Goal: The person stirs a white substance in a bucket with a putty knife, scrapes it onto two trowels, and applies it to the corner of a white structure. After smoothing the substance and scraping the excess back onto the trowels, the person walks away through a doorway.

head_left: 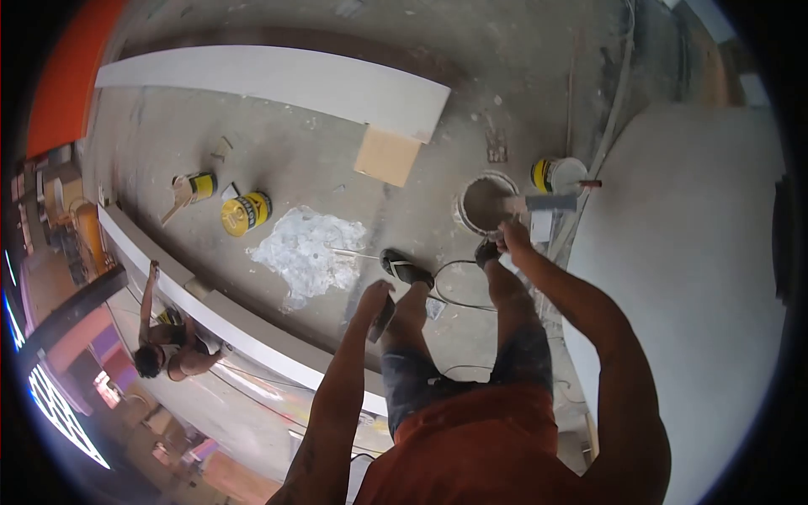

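My left hand [376, 296] is closed around a dark, flat scraper [381, 321], which hangs beside my left knee. At the rim of a bucket [462, 220] of grey-brown compound, the fingers of my right hand [510, 236] are closed. Right above those fingers a wide putty knife [551, 203] juts out over the bucket's right edge, with pale material at its left end. My right hand appears to grip this knife; its handle is hidden.
White spilled material [307, 252] covers the floor left of my sandalled feet. Yellow-black tubs [247, 214] stand farther left, another tub [560, 174] beyond the bucket. A cable loop [461, 301] lies between my feet. Long white panels [278, 80] flank the floor; another person [172, 349] crouches at lower left.
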`<state>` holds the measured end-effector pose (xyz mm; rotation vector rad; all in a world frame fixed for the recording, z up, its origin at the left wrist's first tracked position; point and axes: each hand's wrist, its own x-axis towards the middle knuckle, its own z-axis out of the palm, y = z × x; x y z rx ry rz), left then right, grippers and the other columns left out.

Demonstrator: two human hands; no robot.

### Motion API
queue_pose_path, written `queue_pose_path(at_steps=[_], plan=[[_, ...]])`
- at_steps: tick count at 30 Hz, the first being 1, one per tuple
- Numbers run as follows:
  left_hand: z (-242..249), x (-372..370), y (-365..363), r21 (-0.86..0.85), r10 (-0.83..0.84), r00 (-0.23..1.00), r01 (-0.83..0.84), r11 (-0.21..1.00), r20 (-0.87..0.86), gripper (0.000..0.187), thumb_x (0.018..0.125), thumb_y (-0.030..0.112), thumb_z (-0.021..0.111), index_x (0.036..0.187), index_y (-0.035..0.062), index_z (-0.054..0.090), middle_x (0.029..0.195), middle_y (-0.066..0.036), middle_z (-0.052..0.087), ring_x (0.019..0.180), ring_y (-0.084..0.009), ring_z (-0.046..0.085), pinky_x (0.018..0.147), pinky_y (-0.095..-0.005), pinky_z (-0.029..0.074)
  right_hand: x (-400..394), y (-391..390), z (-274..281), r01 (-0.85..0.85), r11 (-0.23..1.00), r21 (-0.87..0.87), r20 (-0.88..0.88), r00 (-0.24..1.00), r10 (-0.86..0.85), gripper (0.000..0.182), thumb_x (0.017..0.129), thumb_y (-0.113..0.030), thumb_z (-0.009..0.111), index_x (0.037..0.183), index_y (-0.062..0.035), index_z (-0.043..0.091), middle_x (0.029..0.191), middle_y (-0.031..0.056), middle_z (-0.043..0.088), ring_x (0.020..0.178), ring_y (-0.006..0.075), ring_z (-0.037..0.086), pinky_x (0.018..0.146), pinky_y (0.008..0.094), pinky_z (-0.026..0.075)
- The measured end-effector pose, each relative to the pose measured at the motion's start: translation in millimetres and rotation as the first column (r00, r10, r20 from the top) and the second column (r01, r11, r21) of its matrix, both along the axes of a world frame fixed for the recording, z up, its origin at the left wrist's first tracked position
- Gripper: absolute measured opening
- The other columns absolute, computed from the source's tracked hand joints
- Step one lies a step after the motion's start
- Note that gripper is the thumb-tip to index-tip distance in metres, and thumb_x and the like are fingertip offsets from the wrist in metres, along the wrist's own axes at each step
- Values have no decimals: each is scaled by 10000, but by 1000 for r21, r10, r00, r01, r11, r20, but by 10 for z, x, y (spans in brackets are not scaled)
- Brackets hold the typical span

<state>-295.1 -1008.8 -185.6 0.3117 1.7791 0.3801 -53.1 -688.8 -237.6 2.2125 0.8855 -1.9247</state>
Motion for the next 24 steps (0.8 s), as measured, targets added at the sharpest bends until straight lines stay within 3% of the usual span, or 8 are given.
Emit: queue_pose_path(at_steps=[3,7,11,13,16,19,21,24], plan=[[-538,33,902,38,45,991,-41,998,-124,337,884,323,486,897,33,657,797,-111,619,768,-212,581,755,-346,451,178,488,-554,-88,993,75,-114,989,96,248,836,-264,597,919,-32,563,694,65,568,534,173,593,458,322,500],[-1185,67,1837,438,-234,942,320,840,-240,329,894,311,486,916,11,620,852,-174,647,825,-304,618,781,-372,461,194,1340,-1200,-219,960,176,-83,968,237,283,835,-304,592,867,-23,603,669,81,609,521,162,590,460,309,492],[-1098,196,2679,221,-335,929,363,905,-157,310,914,302,467,944,19,589,907,-252,632,902,-411,603,810,-478,470,97,2204,-1727,-256,942,219,-72,958,277,299,834,-323,562,870,-33,625,683,96,644,535,155,601,487,304,490],[-1119,227,2961,126,-685,687,722,680,-243,288,916,295,471,934,34,593,879,-242,642,866,-405,618,807,-482,480,124,2465,-1946,-205,953,225,-66,972,225,303,836,-327,557,873,-35,628,688,95,649,540,155,604,499,305,494],[-1286,134,3078,228,-851,470,877,422,-232,288,924,300,473,963,42,594,858,-230,652,832,-401,633,789,-482,484,160,2668,-2318,-195,911,364,-70,969,235,303,833,-331,553,877,-41,628,676,86,655,533,150,604,513,301,493],[-1268,-113,3197,57,-946,284,959,279,-159,300,946,325,485,1102,92,591,818,-194,665,829,-388,641,769,-470,482,265,2771,-2247,-313,898,308,-138,920,368,382,863,-351,590,1091,-45,582,880,123,681,709,173,661,610,349,522],[-1389,-282,3188,49,-923,295,955,292,-249,303,951,325,482,1111,91,588,816,-190,667,829,-385,641,763,-475,479,195,2733,-1960,-443,825,350,74,891,447,579,853,-408,630,1264,-16,518,1068,162,653,861,168,662,698,349,536],[-1397,-364,3174,31,-888,312,947,321,-337,297,949,316,479,1100,83,585,800,-191,663,814,-384,639,755,-481,476,279,3180,-1818,-516,326,792,225,743,631,646,862,-431,647,1354,-49,475,1178,166,609,963,168,632,779,307,522]])
